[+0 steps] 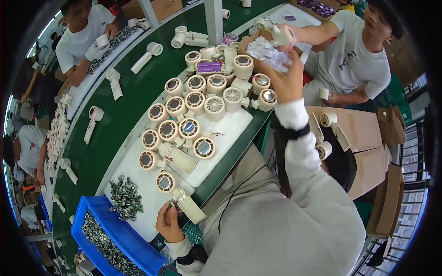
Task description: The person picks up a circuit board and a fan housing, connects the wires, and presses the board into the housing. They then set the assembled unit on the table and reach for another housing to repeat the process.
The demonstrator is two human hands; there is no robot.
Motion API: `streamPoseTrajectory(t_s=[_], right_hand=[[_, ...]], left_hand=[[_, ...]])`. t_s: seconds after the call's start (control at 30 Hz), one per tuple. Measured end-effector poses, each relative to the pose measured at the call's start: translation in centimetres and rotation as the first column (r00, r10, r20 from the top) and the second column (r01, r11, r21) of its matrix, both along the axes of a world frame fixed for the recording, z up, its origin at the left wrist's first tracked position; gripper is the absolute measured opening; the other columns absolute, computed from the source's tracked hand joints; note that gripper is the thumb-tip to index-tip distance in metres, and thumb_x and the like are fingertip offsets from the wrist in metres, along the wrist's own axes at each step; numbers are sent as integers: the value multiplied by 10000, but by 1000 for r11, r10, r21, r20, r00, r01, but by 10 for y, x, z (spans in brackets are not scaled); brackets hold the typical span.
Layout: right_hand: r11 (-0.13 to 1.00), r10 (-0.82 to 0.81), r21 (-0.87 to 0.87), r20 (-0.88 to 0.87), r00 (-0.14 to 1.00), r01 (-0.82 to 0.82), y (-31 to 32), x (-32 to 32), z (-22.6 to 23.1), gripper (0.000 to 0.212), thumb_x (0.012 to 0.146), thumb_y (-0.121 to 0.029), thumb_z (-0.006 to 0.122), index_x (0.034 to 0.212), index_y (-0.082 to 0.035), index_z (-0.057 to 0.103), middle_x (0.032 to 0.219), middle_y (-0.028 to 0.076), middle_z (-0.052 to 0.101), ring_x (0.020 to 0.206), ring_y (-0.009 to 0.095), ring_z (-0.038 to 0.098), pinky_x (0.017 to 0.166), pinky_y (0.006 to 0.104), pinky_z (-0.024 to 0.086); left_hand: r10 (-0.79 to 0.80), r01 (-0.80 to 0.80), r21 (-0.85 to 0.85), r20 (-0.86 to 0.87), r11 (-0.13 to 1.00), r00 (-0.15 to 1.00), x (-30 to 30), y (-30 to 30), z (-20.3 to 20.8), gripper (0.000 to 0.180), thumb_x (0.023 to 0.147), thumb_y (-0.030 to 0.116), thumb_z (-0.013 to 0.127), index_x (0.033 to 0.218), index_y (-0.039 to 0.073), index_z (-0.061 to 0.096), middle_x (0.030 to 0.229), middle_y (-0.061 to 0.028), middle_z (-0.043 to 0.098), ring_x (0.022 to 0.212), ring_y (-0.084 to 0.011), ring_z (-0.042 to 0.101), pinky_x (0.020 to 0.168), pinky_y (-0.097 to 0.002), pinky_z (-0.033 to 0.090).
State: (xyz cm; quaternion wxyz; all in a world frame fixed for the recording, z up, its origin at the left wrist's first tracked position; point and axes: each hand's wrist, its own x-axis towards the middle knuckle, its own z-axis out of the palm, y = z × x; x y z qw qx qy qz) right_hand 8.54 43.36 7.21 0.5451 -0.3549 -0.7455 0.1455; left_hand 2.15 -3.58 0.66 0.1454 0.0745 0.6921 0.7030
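Note:
My left hand [169, 225] is at the table's near edge, thumb and fingertips pinched on a small metal part [172, 204]. Right beside those fingertips lies a cream handheld fan, its round head [165, 181] pointing away and its opened handle [189, 207] tilting toward me. Stretched far forward, my right hand [287, 80] has its fingers apart, above the near side of a carton of white paper slips [264, 51]. Just beyond its fingertips, a co-worker's hand holds another cream fan [282, 36]. Several fan heads [194, 102] stand grouped on the white board between my hands.
A blue bin [117, 241] of small metal parts stands at the left, next to a loose pile [125, 198]. The green conveyor [122, 122] carries scattered fans. Co-workers sit across it and at the right. Cardboard [357, 133] and more fan pieces [328, 119] lie at my right.

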Motion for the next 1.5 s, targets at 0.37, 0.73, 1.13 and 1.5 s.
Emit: streamPoseTrajectory(t_s=[0.37,0.73,1.13,1.5], right_hand=[[975,-210,-36,168,963,219,99,-20,8,934,743,-499,866,1413,8,459,1207,264,624,991,347,673,845,395,550],[946,317,-127,150,937,-299,-47,44,53,599,714,-153,869,1247,-57,614,1060,112,698,945,231,682,836,332,536],[798,548,-364,105,830,-480,-135,22,-27,632,751,-34,841,1337,-90,609,1313,124,529,984,192,607,737,307,565],[380,916,-549,114,384,-744,-224,25,-2,318,824,-20,790,1134,-54,730,928,71,649,719,142,613,633,259,523]], left_hand=[[-14,14,29,-14,999,1000,-2,-2,-8,262,983,33,630,1221,-78,619,1045,-154,714,864,-169,690,777,-296,591],[-28,27,-9,-6,1000,1000,-2,-3,-7,271,983,22,619,1235,-78,610,1035,-143,719,892,-162,685,782,-294,588],[-51,50,-31,-29,998,998,-3,0,-6,280,987,27,614,1249,-71,606,1052,-141,715,901,-164,684,793,-301,583],[-80,79,14,73,997,994,-7,6,1,289,999,-14,577,1278,-80,606,1197,-120,634,1009,-205,675,897,-326,581]])
